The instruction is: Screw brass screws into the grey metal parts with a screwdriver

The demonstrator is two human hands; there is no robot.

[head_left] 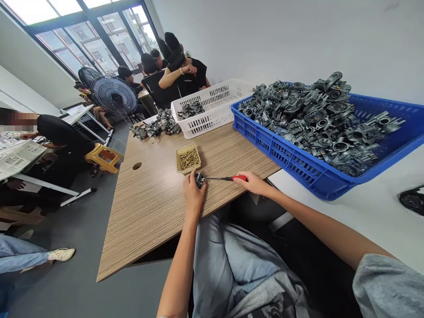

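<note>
1. Head view looks down on a wood-grain worktop, with a small tray of brass screws as the landmark for everything on it.
2. Just in front of the tray, the left hand holds a small dark metal part close above the worktop, its fingers clamped around it.
3. To the right of that part, the right hand holds a red-handled screwdriver almost level, its fingers closed on the handle. The thin shaft reaches left to the part, though the exact meeting point is too small to tell.
4. A firm hold would likely come from bracing the part against the worktop and keeping the shaft square to it, so the tip is less apt to slip.
5. The part looks like grey cast metal, scuffed and dark; its finer detail is hidden by the left hand.
6. To the right of the tray, a blue crate is heaped with cast metal parts. Beyond the tray stand a white crate and a loose pile of parts.
</note>
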